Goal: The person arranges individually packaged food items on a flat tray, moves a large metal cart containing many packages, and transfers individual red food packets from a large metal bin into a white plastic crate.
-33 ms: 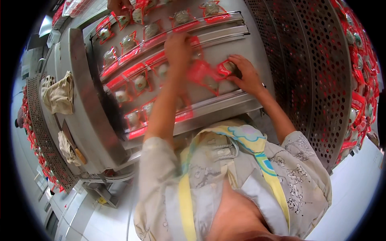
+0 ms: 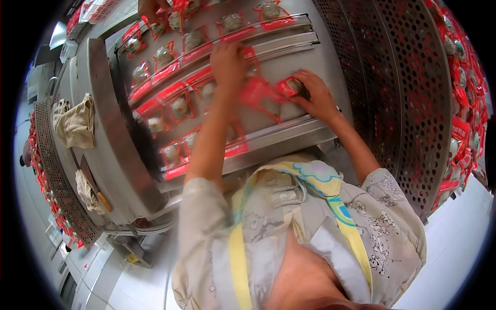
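Observation:
My right hand [image 2: 316,97] is closed round a red-and-clear plastic packet [image 2: 289,88] with a roundish greyish thing inside, at the right of the metal work surface [image 2: 320,62]. Over the middle of the same surface, my left hand [image 2: 229,64] is at the red edges of packets by the metal bar [image 2: 281,47]. Motion blurs it, and its fingers are partly hidden. Between my hands lies a blurred red packet [image 2: 258,93]. Similar packets, such as this one [image 2: 180,107], lie in rows with their red edges along the bars.
Perforated metal panels [image 2: 382,77] stand to the right, with heaped packets [image 2: 457,139] beyond. On the left, cloth gloves [image 2: 75,123] hang on a steel housing [image 2: 111,124]. Another person's hand [image 2: 153,9] reaches in at the far edge among packets. A white basket [image 2: 101,9] is behind.

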{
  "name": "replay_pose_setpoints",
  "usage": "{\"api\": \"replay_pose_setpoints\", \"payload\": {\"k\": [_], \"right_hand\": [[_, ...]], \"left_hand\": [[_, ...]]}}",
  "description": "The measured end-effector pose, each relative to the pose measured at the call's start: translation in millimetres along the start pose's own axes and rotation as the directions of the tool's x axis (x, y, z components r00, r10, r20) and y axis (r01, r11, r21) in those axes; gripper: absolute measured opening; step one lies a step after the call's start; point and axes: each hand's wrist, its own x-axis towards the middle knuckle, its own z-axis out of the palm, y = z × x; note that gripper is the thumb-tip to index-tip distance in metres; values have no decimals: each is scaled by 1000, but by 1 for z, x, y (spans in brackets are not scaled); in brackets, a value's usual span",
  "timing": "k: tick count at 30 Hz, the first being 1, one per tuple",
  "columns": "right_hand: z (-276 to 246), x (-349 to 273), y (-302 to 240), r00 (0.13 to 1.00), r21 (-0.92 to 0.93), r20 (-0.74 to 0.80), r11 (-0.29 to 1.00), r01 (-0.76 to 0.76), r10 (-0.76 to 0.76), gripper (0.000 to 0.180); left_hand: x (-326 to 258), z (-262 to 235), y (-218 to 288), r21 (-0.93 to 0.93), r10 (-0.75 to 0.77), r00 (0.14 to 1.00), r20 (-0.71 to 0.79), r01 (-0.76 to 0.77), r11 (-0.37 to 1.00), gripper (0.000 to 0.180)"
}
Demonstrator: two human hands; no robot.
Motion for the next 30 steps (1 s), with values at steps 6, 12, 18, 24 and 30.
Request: {"api": "replay_pose_setpoints", "payload": {"k": [6,12,18,24,30], "right_hand": [[-8,0,6,991,115,-57,987,-113,120,71],[-21,3,16,983,155,131,977,-148,128,51],[-2,4,35,990,312,-101,948,-63,99,19],[4,9,50,808,557,-96,704,-441,582,15],[7,21,39,864,609,-8,688,-395,504,13]], "left_hand": [[-22,-3,46,-357,22,985,174,42,933,30],[-36,15,63,-407,-295,767,569,575,709,27],[-50,15,65,-562,-240,641,729,761,323,32],[-52,21,77,-594,-216,666,714,739,318,34],[-37,51,79,-517,-410,724,555,686,512,23]]}}
